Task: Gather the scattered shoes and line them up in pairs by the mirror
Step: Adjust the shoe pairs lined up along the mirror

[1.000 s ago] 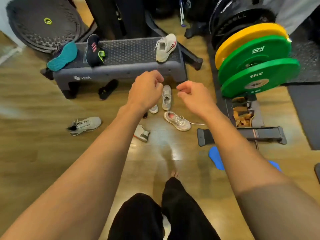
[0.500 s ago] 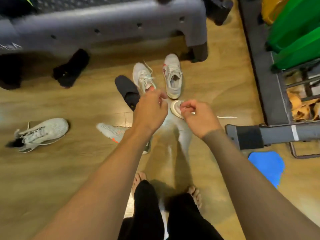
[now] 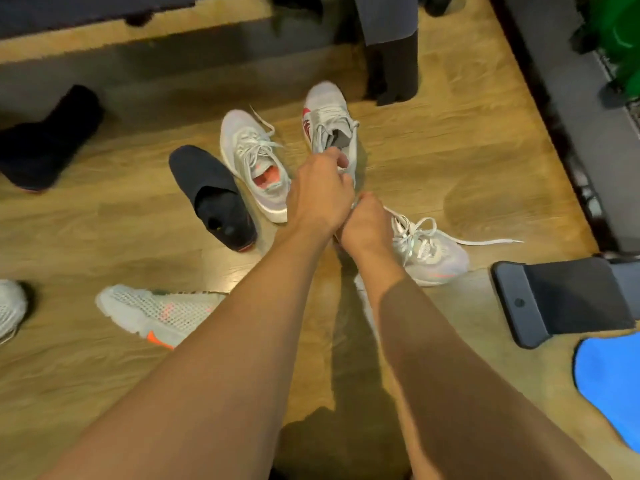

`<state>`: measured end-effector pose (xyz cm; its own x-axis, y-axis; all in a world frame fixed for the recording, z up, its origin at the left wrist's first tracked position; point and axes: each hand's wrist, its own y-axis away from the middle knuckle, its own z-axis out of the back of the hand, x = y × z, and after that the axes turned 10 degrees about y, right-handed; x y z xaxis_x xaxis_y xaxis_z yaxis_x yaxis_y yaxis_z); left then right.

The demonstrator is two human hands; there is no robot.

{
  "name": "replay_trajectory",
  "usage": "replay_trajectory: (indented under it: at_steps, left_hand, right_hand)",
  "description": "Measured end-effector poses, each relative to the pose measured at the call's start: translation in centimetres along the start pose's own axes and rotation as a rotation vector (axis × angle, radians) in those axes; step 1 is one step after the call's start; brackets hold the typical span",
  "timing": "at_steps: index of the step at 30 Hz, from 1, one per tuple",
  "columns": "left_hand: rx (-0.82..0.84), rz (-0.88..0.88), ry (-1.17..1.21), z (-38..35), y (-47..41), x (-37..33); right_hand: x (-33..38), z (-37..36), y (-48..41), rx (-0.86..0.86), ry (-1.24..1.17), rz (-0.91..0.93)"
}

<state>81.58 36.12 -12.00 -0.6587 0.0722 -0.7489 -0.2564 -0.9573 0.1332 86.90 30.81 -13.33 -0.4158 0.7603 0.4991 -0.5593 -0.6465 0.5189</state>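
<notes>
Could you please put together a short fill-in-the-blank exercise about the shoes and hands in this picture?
1. The left hand grips the grey sneaker with the ___ side marking.
2. The right hand holds the heel of the white sneaker, whose loose ___ trails across the wooden floor.
3. The mat at the lower right edge is ___.
Missing words: red; lace; blue.
</notes>
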Motion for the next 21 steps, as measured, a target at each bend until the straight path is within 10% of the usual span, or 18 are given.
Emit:
replay_trajectory:
  at_steps: [8, 14, 18, 21]
  left_hand:
    - [0.349, -0.018, -0.285, -4.9, -7.0, 4.2]
    - [0.118, -0.048, -0.387, -3.6, -5.8, 7.0]
    - [0.040, -0.101, -0.167, -2.9, -4.7, 8.1]
    - [0.087, 0.160, 0.381, -2.6, -5.1, 7.4]
  right_hand:
    - [-2.3, -3.9, -4.6, -0.292, -0.012, -0.075]
    - [-0.2, 4.2, -6.7, -0.443, 0.159, 0.013]
    - [-0.6, 5.7, -6.2, -0.475, 0.084, 0.294]
    - [-2.2, 5.8, -6.6, -0.234, -0.567, 0.202]
